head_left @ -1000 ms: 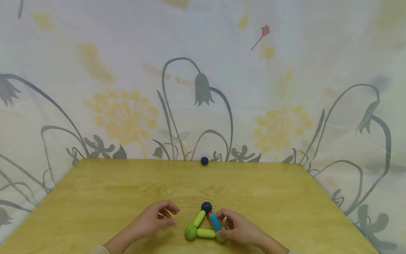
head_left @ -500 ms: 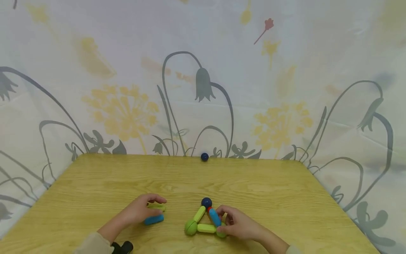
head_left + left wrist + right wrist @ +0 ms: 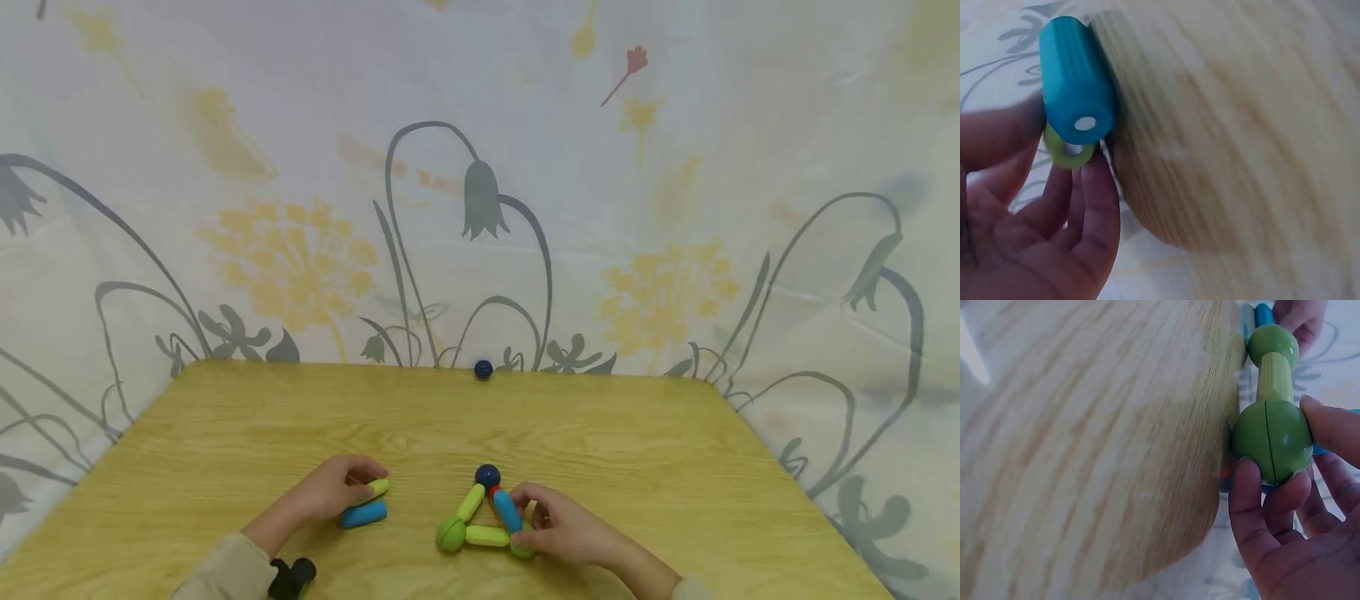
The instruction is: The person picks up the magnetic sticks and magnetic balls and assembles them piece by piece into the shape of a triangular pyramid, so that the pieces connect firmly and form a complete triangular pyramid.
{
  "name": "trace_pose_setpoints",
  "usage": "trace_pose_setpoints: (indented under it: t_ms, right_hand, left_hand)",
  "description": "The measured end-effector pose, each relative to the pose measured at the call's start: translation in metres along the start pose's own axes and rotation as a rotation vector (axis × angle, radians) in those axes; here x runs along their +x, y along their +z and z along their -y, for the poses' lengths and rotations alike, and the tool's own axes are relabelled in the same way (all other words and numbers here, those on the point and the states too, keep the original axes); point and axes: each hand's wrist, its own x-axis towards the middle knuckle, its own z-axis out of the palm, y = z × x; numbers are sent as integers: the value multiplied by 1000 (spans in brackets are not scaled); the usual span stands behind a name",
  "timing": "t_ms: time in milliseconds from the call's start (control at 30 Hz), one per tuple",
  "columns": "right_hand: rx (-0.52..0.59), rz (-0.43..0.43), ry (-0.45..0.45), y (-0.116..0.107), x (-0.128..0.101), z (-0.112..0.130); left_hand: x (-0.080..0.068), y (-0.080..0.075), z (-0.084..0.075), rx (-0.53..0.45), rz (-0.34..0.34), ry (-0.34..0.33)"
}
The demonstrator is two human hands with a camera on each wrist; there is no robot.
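Observation:
A triangle of magnetic building rods and balls lies on the table, with a dark blue ball at its far corner. Yellow-green rods form two sides and a blue rod the third, with a bit of red near the dark ball. At the near right corner my right hand grips a green ball. Another green ball is the near left corner. Further left, my left hand pinches a loose yellow-green rod. A loose blue rod lies right beside it.
A single dark blue ball sits at the far edge of the wooden table. Behind stands a white cloth with printed flowers. A black device is at my left sleeve.
My left hand has moved left, away from the triangle, to the two loose rods and has taken hold of the yellow-green one. The right hand stays at its green ball.

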Motion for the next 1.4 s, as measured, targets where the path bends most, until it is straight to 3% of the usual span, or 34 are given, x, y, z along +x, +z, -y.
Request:
trace_pose_setpoints:
  t_ms: [133,400,567,733,1033,1200,1400]
  right_hand:
    - [-5,-4,-3,-1,2,0]
    - [-9,0,-3,0,2,1]
    - [-3,5,-1,-1,2,3]
    - [9,4,8,-1,2,3]
    - [0,-5,16,1,1,0]
    - [17,6,5,1,0,1]
    - [8,2,-15,2,-2,0]
  left_hand:
    - [1,1,-6,-29,-87,-70]
    - [-1,12,-24,-132,-146,-54]
    - [-1,22,-42,-179,-116,24]
    - [3,39,-53,-216,-38,88]
    - [10,60,-60,-277,58,139]
    - [10,67,-61,-323,117,134]
    - [11,77,-65,-299,133,148]
